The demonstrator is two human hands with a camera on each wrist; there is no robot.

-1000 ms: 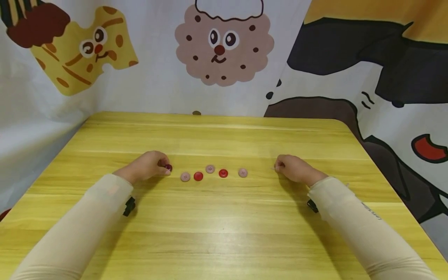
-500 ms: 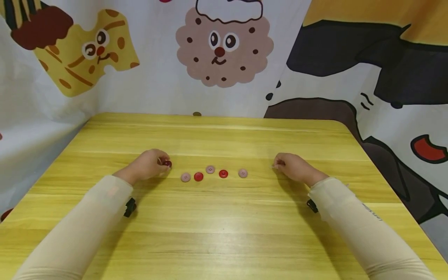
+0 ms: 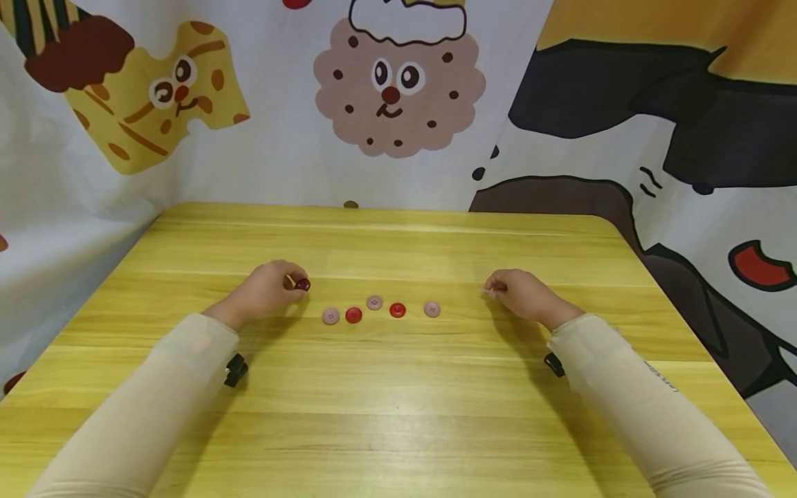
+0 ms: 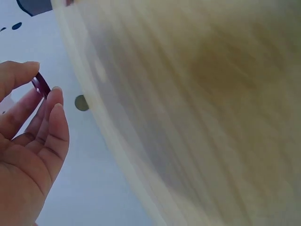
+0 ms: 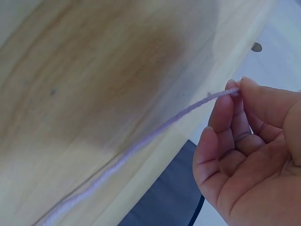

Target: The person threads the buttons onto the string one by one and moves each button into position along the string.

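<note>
Head view shows the left hand (image 3: 264, 294) pinching a dark red button (image 3: 302, 284) between thumb and fingertips, lifted just off the table (image 3: 398, 387). The right hand (image 3: 519, 296) pinches the end of a thin lilac cord (image 5: 141, 143), fingers curled round it; the cord trails away across the wood.

Likely slips, as I judge them: the button is held only by its rim, so a small twist could drop it, and it might roll. The cord tip looks soft and may buckle or fray against a button hole.

Between the hands lie 5 more buttons: pink (image 3: 331, 316), red (image 3: 353, 315), pink (image 3: 374, 302), red (image 3: 397, 310), pink (image 3: 432, 308). A hand sweeping inward low could scatter them.

Bare wood lies nearer the person and beyond the hands; the far edge meets a printed backdrop (image 3: 280, 138), well apart from both hands.
</note>
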